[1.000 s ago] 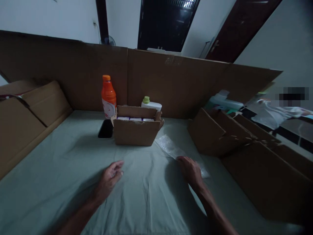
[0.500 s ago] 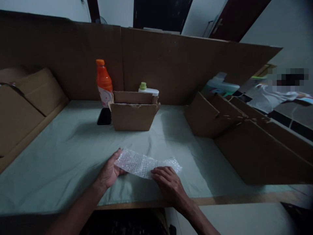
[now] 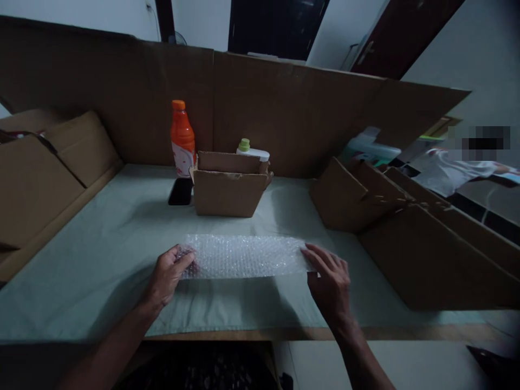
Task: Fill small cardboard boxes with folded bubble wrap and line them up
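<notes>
A clear strip of bubble wrap (image 3: 246,257) is stretched sideways, nearly level, in front of me above the pale green cloth. My left hand (image 3: 168,273) pinches its left end, with the thumb on top and the fingers partly behind the film. At the other end, my right hand (image 3: 331,279) grips the wrap between thumb and fingers. Just beyond the strip stands a small open cardboard box (image 3: 229,194); what lies inside it is hidden.
An orange bottle (image 3: 182,138) and a black phone (image 3: 180,192) are left of the small box. Behind it is a white bottle with a green cap (image 3: 244,145). Cardboard boxes flank both sides (image 3: 36,189), and a cardboard wall (image 3: 284,114) closes the back. A person (image 3: 442,170) is at far right.
My right hand has moved right to the strip's end, and the bubble wrap is now pulled out straight and wider. My left hand has shifted slightly left. The camera view has shifted a little.
</notes>
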Demonstrator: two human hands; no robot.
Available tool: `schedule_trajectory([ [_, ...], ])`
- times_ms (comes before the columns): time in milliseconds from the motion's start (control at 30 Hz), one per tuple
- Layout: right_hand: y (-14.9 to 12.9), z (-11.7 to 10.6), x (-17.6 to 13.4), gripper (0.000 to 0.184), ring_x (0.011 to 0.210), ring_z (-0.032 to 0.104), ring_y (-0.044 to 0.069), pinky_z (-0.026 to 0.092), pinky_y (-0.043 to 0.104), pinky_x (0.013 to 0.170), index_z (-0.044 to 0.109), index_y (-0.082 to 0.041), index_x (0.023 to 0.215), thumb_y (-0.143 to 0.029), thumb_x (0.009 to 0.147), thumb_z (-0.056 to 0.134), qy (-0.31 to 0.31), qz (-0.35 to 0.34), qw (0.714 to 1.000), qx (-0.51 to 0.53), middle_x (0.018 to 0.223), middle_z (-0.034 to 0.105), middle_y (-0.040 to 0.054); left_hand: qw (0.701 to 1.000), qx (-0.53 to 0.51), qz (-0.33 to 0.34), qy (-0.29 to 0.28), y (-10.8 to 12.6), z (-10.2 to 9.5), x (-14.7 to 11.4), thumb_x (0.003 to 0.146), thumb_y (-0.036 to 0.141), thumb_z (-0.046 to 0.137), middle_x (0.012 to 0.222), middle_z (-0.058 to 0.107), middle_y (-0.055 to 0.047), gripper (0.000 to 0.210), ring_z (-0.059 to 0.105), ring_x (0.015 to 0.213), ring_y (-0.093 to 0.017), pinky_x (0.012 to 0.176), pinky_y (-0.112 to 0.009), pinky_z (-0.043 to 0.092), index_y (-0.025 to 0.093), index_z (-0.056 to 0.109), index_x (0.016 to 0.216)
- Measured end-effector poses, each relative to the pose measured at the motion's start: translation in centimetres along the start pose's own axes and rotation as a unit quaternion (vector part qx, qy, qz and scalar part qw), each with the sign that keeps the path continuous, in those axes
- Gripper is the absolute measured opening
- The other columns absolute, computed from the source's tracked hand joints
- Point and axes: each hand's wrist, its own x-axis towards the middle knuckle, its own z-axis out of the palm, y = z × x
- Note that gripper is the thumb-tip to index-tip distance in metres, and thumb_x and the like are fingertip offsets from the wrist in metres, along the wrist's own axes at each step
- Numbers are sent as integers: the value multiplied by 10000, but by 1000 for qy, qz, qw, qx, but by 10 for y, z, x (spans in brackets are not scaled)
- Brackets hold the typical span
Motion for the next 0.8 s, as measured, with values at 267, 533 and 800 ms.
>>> schedule_trajectory([
  [267, 15, 20, -21, 515, 1253, 549, 345, 472, 489, 920, 647, -221, 1267, -73, 789, 527, -201, -35, 979, -21, 1400, 571, 170, 911, 394, 117, 38, -1, -54, 27, 715, 418, 616, 879, 694, -40, 477, 623, 647, -183, 604, -306, 499, 161, 630, 1116],
  [533, -67, 42, 11, 386, 1290, 522, 285, 454, 468, 1013, 609, -215, 1303, -247, 921, 559, -236, -51, 956, 164, 1450, 540, 144, 709, 553, 430, -81, -18, -10, 7, 915, 192, 509, 1214, 644, -110, 282, 579, 1139, -269, 1003, -435, 490, 196, 662, 1152],
  [800, -13, 63, -2, 323, 1243, 563, 297, 445, 476, 973, 670, -238, 1219, -292, 982, 457, -288, 36, 954, 73, 1360, 628, 105, 691, 593, 372, -181, -30, -7, 19, 889, 151, 572, 1269, 634, -90, 276, 546, 1174, -275, 985, -461, 498, 208, 669, 1141],
])
